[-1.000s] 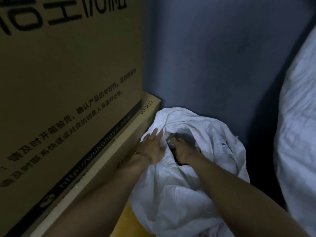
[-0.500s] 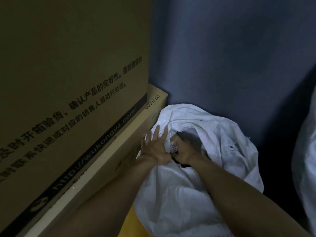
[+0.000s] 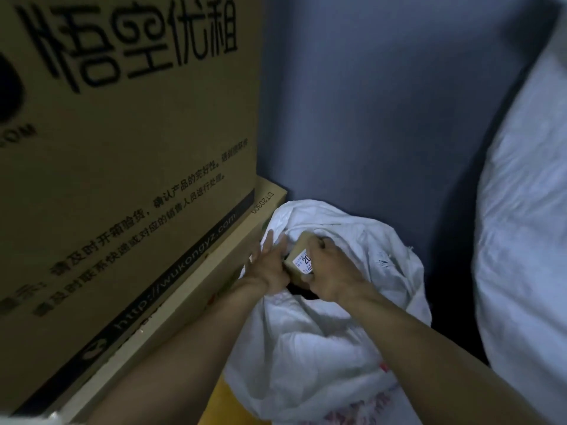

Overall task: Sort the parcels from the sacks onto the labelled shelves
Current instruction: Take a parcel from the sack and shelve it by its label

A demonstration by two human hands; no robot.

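The small brown parcel (image 3: pixel 297 252) stood at the mouth of the white sack (image 3: pixel 306 338), partly above the rim, with its white label (image 3: pixel 303 260) turned up toward the camera, likely so the number could be read before a shelf was chosen. The right hand (image 3: pixel 331 273) had a closed grip on it, fingers curled over its far right side. The left hand (image 3: pixel 270 266) made no grip: its fingers were straight and pressed flat against the sack's cloth just beside the parcel's left face. It seemed to be there to hold the mouth open and keep the loose fabric from snagging the parcel. The sack was wedged in a corner, against a flat carton (image 3: pixel 211 271) that bore a big printed cardboard box (image 3: pixel 122 133) on its left, with a blue wall (image 3: pixel 383 102) behind. That tight spot probably explained why both arms reached in from the near side. A second white sack (image 3: pixel 527 216) bulged at the right. No labelled shelves were in view, so the step in hand looked like drawing one parcel out, with the sorting itself not yet done.
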